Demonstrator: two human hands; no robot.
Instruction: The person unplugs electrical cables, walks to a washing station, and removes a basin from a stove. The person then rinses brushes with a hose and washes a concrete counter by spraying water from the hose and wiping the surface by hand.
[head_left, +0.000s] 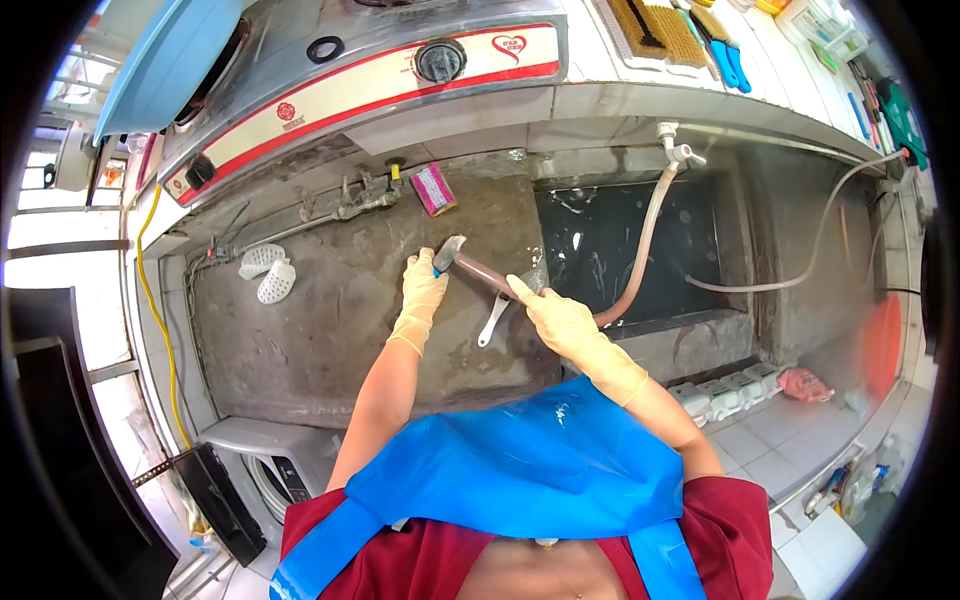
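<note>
My left hand (422, 295), in a pale yellow rubber glove, is closed on a small dark grey object (446, 256) with a bit of blue at its lower edge. I cannot make out what kind of thing it is. My right hand (565, 325), gloved likewise, grips a pinkish hose (643, 245) near its end, and the hose's end points at the dark object. From the right hand the hose runs up to a wall tap (678, 150). A white-handled tool (491, 322) lies on the wet grey slab between my hands; its head is partly hidden.
A water-filled basin (610, 240) lies right of the slab (300, 340). White perforated slippers (268, 272) and a pink-and-white sponge (433, 190) rest on the slab. Beyond are a gas stove (380, 85) and brushes (660, 35) on a tiled ledge. A washing machine (265, 460) stands lower left.
</note>
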